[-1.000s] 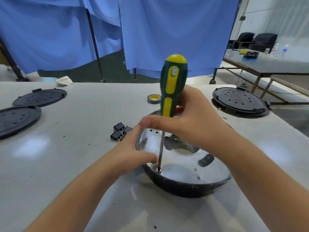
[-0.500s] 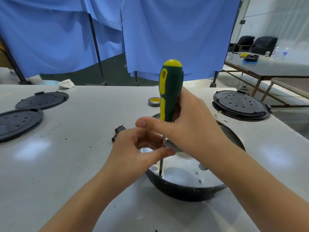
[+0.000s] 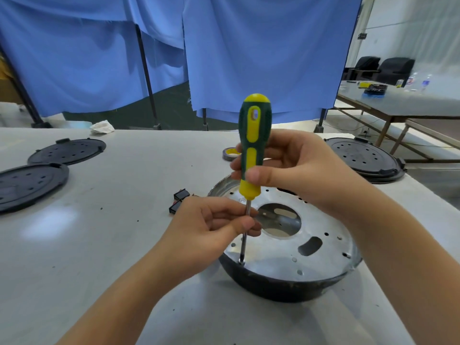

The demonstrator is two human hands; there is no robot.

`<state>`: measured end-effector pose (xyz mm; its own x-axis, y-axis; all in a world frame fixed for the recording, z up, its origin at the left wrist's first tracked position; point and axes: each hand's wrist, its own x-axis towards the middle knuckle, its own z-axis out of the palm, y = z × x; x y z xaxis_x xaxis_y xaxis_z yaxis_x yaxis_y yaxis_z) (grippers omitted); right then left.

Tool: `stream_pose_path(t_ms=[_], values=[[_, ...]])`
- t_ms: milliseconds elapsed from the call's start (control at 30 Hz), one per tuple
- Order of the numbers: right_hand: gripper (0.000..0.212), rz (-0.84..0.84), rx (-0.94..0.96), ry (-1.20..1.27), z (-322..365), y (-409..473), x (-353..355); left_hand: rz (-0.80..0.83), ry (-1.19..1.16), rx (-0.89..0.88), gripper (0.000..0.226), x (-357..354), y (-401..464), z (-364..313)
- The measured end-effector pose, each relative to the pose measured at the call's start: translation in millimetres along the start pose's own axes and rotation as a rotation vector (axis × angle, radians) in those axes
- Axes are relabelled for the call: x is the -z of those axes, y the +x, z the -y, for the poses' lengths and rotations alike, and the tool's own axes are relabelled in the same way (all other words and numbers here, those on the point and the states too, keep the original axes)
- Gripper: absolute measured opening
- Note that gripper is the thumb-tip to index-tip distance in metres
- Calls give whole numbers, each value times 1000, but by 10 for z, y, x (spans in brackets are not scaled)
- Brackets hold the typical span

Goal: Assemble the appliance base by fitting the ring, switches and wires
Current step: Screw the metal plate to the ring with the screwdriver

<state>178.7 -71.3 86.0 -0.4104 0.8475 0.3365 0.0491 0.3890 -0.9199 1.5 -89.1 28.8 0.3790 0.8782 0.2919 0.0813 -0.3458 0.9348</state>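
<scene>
Base (image 3: pixel 286 282) sits mid-table, silver ring (image 3: pixel 321 255) seated inside. Left hand (image 3: pixel 206 227) has lifted off the rim and now pinches the screwdriver (image 3: pixel 252 145) shaft; right hand (image 3: pixel 296 168) wraps the handle, tip on a near-rim screw. Ring fastening looks underway.

Blue cloth curtains (image 3: pixel 249 51) hang on dark stands (image 3: pixel 146 75) behind the pale grey worktop (image 3: pixel 99 245), dark floor (image 3: pixel 171 105) showing beneath them, while at right a white wall (image 3: pixel 410 26), two black chairs (image 3: pixel 383 68) and a long metal-legged table (image 3: pixel 408 100) sit in even, soft light.
</scene>
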Motion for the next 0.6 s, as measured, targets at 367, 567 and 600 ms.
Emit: stream_pose_path(t_ms=[367,567,600], values=[[54,-358,151,-373,-109,27,-270,-146,60,0,21,-41,-2,44],[42,176,-125,68,-31,6,-32,-81,-27,91,21,13,5,36],[44,237,-130,145,-21,-3,11,-66,-37,91,23,17,4,36]])
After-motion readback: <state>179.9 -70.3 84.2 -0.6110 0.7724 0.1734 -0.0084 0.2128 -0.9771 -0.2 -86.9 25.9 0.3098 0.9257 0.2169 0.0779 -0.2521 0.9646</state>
